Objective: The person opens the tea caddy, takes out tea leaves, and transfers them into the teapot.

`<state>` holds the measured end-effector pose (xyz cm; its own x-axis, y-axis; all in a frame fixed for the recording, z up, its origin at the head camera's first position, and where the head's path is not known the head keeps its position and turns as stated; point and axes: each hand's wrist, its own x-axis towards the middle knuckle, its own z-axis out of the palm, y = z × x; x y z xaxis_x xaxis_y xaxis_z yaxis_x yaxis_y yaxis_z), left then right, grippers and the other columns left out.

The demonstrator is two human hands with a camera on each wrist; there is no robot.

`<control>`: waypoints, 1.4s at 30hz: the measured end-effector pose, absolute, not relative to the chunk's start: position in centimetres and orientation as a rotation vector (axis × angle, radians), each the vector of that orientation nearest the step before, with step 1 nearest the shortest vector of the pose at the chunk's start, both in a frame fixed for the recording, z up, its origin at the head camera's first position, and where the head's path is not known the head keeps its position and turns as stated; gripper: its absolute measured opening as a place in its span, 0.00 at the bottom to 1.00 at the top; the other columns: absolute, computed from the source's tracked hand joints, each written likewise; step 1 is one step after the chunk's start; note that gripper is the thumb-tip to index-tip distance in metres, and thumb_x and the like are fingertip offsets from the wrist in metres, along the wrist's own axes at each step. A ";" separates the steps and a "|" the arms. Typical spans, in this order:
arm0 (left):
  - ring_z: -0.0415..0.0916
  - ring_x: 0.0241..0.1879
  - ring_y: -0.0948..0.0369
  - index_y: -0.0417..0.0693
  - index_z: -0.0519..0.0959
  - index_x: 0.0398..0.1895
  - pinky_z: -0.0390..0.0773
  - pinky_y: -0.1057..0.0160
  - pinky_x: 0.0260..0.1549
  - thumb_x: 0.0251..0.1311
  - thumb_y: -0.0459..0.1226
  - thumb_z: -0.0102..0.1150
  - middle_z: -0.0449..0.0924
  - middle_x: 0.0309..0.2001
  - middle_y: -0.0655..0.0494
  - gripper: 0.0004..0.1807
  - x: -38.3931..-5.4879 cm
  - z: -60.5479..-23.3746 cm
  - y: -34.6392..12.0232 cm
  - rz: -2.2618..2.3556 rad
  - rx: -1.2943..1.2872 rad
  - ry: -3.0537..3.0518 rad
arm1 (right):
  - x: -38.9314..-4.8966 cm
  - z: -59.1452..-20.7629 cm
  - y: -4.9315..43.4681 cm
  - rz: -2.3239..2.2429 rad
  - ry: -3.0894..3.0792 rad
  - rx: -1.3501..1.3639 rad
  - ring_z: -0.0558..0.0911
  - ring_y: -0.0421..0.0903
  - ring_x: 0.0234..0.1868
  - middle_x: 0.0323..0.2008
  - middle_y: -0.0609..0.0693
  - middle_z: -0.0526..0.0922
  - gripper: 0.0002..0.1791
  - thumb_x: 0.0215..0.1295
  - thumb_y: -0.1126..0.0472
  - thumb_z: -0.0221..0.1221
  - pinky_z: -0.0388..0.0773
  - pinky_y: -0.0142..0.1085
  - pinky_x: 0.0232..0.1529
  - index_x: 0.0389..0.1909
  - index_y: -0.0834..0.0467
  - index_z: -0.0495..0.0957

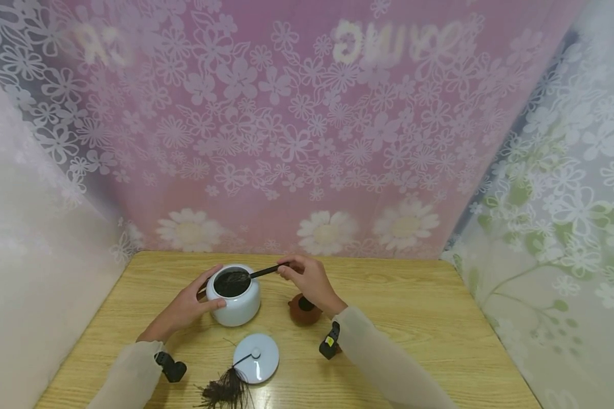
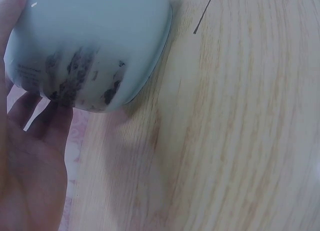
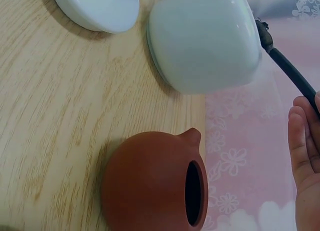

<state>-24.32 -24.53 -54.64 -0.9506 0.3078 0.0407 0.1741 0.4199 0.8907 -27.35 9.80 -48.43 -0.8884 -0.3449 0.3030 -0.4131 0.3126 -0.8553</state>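
A white lidded-style jar (image 1: 241,311), its lid off, stands on the table with dark tea leaves (image 1: 230,283) inside. My left hand (image 1: 185,307) holds it round the side, thumb at the front; fingers against the painted dark pattern show in the left wrist view. Between the fingertips of my right hand (image 1: 309,281) is the handle of a black tea scoop (image 1: 267,271). The scoop's tip is at the jar's mouth, and the right wrist view shows dark leaves (image 3: 265,27) on it. Below the right hand sits a brown clay teapot (image 3: 145,181), its top opening uncovered.
On the table (image 1: 404,318), in front of the jar, lies the round white lid (image 1: 265,369) with a dark brown tassel (image 1: 227,391) tied to its knob. A pink flowered curtain (image 1: 297,142) hangs behind the table's far edge, with pale sheets at both sides.
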 end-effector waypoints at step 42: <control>0.55 0.84 0.33 0.65 0.52 0.90 0.67 0.30 0.77 0.72 0.47 0.73 0.51 0.88 0.41 0.51 -24.1 -54.6 -24.5 1.567 0.480 2.542 | -25.8 -48.5 19.2 1.697 -2.402 0.564 0.91 0.42 0.44 0.46 0.58 0.92 0.13 0.79 0.55 0.67 0.90 0.40 0.52 0.58 0.53 0.88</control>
